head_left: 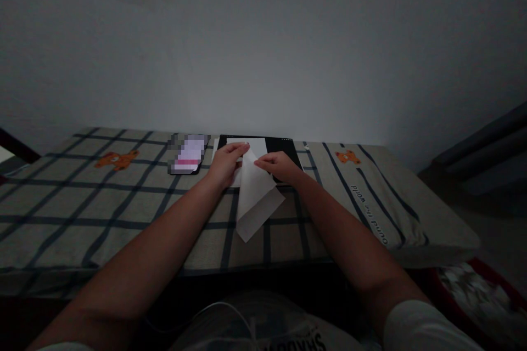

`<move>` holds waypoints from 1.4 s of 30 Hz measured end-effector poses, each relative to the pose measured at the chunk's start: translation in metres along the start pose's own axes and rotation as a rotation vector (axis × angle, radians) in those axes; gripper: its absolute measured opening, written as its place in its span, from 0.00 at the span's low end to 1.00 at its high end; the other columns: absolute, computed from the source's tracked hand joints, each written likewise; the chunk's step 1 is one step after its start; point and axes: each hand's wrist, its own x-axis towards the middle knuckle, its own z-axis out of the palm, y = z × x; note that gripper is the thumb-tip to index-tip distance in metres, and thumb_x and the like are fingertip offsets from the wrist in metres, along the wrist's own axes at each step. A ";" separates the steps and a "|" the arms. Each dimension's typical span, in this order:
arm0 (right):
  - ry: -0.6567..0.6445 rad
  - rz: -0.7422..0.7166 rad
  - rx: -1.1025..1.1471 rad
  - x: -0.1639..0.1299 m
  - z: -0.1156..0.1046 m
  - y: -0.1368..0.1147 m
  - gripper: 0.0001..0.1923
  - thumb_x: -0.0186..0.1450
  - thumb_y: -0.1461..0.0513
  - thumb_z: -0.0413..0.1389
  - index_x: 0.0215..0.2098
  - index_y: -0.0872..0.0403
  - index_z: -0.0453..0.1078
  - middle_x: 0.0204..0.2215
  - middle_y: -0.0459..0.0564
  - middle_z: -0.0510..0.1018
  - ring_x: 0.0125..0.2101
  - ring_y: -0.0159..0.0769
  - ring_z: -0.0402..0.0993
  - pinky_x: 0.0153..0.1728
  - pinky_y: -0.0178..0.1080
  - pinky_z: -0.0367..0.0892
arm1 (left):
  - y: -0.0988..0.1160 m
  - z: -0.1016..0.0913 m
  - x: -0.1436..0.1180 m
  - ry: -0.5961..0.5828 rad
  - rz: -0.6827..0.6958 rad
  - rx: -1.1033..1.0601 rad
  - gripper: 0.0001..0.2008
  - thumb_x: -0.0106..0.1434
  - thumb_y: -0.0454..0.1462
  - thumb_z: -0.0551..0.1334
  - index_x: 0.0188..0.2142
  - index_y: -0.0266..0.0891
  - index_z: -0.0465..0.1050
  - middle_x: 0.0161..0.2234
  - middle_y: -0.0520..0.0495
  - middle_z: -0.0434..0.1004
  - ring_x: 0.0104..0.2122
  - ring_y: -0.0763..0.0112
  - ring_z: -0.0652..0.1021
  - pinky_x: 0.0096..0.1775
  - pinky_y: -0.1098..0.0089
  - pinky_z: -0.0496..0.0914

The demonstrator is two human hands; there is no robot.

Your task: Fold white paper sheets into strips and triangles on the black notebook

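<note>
A folded sheet of white paper (258, 192) is held between my two hands, narrowing to a point at the top and widening toward me. My left hand (227, 162) pinches it near the tip. On its right edge the fingers of my right hand (282, 166) are closed. Beneath my hands lies a black flat pad or notebook (284, 145) with small holes along its far edge. More white paper (257, 143) rests on top of that, partly hidden by my hands.
A smartphone (189, 153) with a lit screen lies to the left on the checked tablecloth (135, 203). Behind the table rises a grey wall (263, 55). A red container (481, 279) with whitish contents stands low at the right. A white cable (222, 304) crosses my lap.
</note>
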 end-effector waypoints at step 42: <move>-0.001 0.066 0.114 0.000 -0.004 0.002 0.18 0.58 0.52 0.57 0.32 0.59 0.76 0.27 0.49 0.76 0.27 0.31 0.68 0.28 0.34 0.61 | 0.006 -0.007 0.004 -0.106 -0.120 0.024 0.15 0.46 0.43 0.71 0.30 0.37 0.75 0.30 0.47 0.77 0.29 0.72 0.74 0.29 0.73 0.67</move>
